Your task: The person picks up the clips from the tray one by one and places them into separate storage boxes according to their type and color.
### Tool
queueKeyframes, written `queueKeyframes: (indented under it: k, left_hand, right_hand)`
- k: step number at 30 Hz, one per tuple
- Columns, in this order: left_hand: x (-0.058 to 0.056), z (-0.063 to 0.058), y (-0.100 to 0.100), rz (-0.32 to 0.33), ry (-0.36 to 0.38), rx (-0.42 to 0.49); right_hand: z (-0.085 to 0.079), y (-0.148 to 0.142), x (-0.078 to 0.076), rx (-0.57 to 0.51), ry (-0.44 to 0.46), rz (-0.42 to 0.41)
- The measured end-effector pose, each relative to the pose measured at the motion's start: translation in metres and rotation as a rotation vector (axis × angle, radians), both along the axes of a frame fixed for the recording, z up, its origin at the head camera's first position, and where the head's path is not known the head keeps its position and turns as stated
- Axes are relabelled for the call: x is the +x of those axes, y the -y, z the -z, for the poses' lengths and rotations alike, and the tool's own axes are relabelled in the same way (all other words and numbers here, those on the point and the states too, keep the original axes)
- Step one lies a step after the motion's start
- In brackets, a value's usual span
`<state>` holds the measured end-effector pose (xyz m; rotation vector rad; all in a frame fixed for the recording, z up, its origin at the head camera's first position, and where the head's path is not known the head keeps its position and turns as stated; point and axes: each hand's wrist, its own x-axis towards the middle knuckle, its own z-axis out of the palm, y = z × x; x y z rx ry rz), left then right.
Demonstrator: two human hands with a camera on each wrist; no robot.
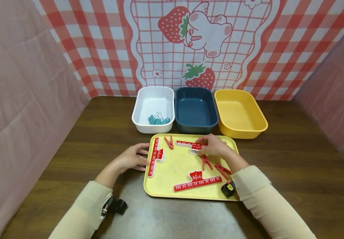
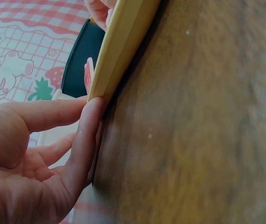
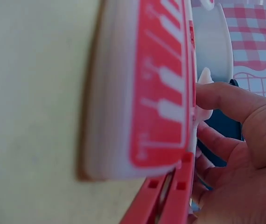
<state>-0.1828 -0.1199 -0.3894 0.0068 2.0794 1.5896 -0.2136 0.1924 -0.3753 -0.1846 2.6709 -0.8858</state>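
One dark wood-grain tabletop (image 1: 100, 122) carries everything, and on it the pale yellow tray (image 1: 172, 167) lies flat before the person. The tray has a raised rim, which, I suppose, prevents the small pieces from sliding off.

Beyond it, three bins stand in a close row: the white bin (image 1: 151, 129) at 11 o'clock from the tray's centre, the dark blue bin (image 1: 196, 128) at 12, the yellow bin (image 1: 240, 133) between 1 and 2. Placed so near, they seem to be within easy reach.

The left hand (image 1: 130, 157) is at 9 o'clock, its fingers rather wide, with tips against the rim; this touch perhaps steadies the tray. The right hand (image 1: 215, 145) is between 1 and 2; its fingers are narrow, holding the upper piano-key clip (image 1: 185, 143), which is at 12. They pinch its middle grip, probably the handiest part, because the rest is a long bar.

The left piano-key clip (image 1: 154, 159) lies along the rim at 9, the lower piano-key clip (image 1: 200, 183) at 6.

Smaller are the red clothespins: one clothespin (image 1: 169, 142) between 10 and 11, two others near 3.

Several teal binder clips (image 1: 157, 120) lie inside the white bin, whose walls hold them together.
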Motion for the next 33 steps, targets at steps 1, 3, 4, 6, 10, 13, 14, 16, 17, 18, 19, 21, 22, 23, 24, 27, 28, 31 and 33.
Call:
queueKeyframes:
  k: [1, 3, 4, 6, 10, 13, 14, 16, 17, 18, 19, 21, 22, 23, 24, 27, 28, 31, 33]
  left_hand:
    - [0.0, 0.0001, -0.0001, -0.001, 0.001, 0.001]
    - [-0.0001, 0.0002, -0.0002, -0.003, 0.001, 0.0]
    - [-0.0002, 0.0003, -0.0002, -0.004, 0.001, -0.001]
    - [-0.0003, 0.0003, -0.0002, -0.007, 0.002, -0.005]
    - [-0.0002, 0.0001, -0.0005, -0.009, 0.004, -0.008]
    - [0.0003, -0.0004, -0.0009, -0.008, 0.003, -0.007]
    - [0.0004, -0.0006, -0.001, -0.008, 0.003, -0.006]
    - [0.0007, -0.001, -0.0011, -0.007, 0.002, -0.006]
    - [0.0008, -0.0012, -0.0012, -0.008, 0.003, -0.006]
    - [0.0008, -0.0013, -0.0012, -0.008, 0.003, -0.006]
    - [0.0008, -0.0015, -0.0012, -0.008, 0.004, -0.006]
    - [0.0007, -0.0018, -0.0011, -0.01, 0.005, -0.007]
    - [0.0007, -0.002, -0.0011, -0.01, 0.006, -0.009]
    - [0.0007, -0.0021, -0.0011, -0.011, 0.007, -0.01]
    - [0.0007, -0.0021, -0.0011, -0.011, 0.007, -0.011]
    - [0.0007, -0.0023, -0.0011, -0.012, 0.008, -0.014]
    - [0.0008, -0.0023, -0.0011, -0.011, 0.007, -0.014]
    - [0.0011, -0.0025, -0.0008, -0.011, 0.007, -0.011]
    - [0.0012, -0.0026, -0.0003, -0.013, 0.007, -0.008]
  right_hand:
    - [-0.0001, 0.0006, 0.0003, -0.014, 0.013, 0.011]
    - [0.0003, 0.0018, 0.0006, -0.041, 0.034, 0.032]
    - [0.0005, 0.0024, 0.0007, -0.055, 0.043, 0.041]
    - [0.0009, 0.003, 0.0008, -0.074, 0.056, 0.059]
    - [0.0015, 0.0026, 0.0012, -0.078, 0.061, 0.084]
    - [0.002, 0.0019, 0.0018, -0.077, 0.047, 0.091]
    - [0.0021, 0.0018, 0.002, -0.08, 0.042, 0.09]
    - [0.0019, 0.0015, 0.0029, -0.089, 0.03, 0.088]
    - [0.0018, 0.0014, 0.0033, -0.094, 0.024, 0.087]
    - [0.0015, 0.0011, 0.0038, -0.102, 0.019, 0.087]
    - [0.0011, 0.0009, 0.0043, -0.109, 0.014, 0.087]
    - [-0.0003, 0.0003, 0.0054, -0.122, 0.006, 0.087]
    - [-0.001, 0.0001, 0.0059, -0.128, 0.002, 0.086]
    - [-0.0017, -0.0003, 0.0065, -0.133, 0.001, 0.087]
    - [-0.0026, -0.0006, 0.0071, -0.136, -0.001, 0.087]
    - [-0.0045, -0.0014, 0.0085, -0.148, 0.003, 0.09]
    - [-0.0048, -0.0016, 0.0088, -0.149, 0.005, 0.095]
    - [-0.0059, -0.0018, 0.0094, -0.16, 0.012, 0.104]
    - [-0.007, -0.0017, 0.0099, -0.166, 0.014, 0.104]
